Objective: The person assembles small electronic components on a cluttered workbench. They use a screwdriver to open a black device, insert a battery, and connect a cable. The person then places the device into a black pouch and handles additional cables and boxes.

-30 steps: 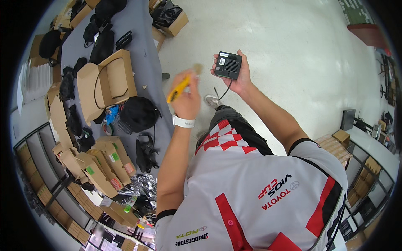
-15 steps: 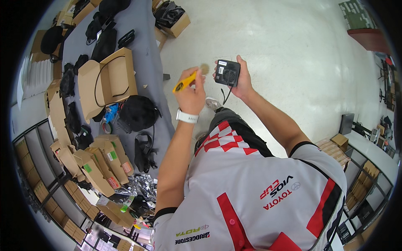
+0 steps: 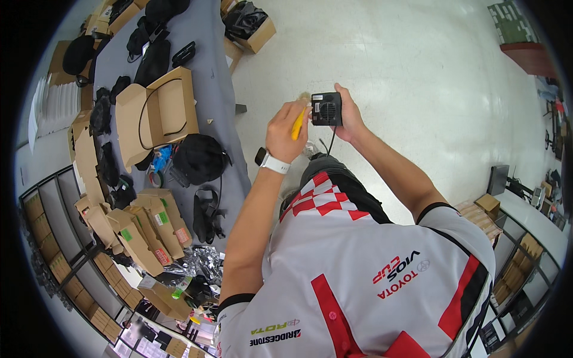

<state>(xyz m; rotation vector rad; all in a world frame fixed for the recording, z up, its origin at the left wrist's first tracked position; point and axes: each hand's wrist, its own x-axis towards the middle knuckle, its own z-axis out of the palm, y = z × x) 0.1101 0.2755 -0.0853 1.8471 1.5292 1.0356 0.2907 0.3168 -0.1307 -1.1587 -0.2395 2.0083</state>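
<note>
My left hand (image 3: 286, 131) is closed round the yellow handle of a brush (image 3: 298, 123). Its pale bristles point away from me, close to the left side of a black box-shaped device; whether they touch it I cannot tell. My right hand (image 3: 351, 116) grips that black device (image 3: 326, 109) by its right side. A round grille and small pale labels show on the face toward me. From its lower edge hangs a black cable (image 3: 332, 141). Both hands are raised above the floor, in front of my body.
At left a grey-covered table (image 3: 209, 89) holds an opened cardboard box (image 3: 176, 110), a black cap (image 3: 200, 160), flat cartons (image 3: 158, 227) and crumpled silver wrapping (image 3: 203, 262). Another carton (image 3: 259, 36) stands on the floor beyond the table. A white desk (image 3: 534, 218) is at right.
The brush has moved right, up against the device's left side, and its handle has turned more upright. The device has tilted, so its grille face looks shorter.
</note>
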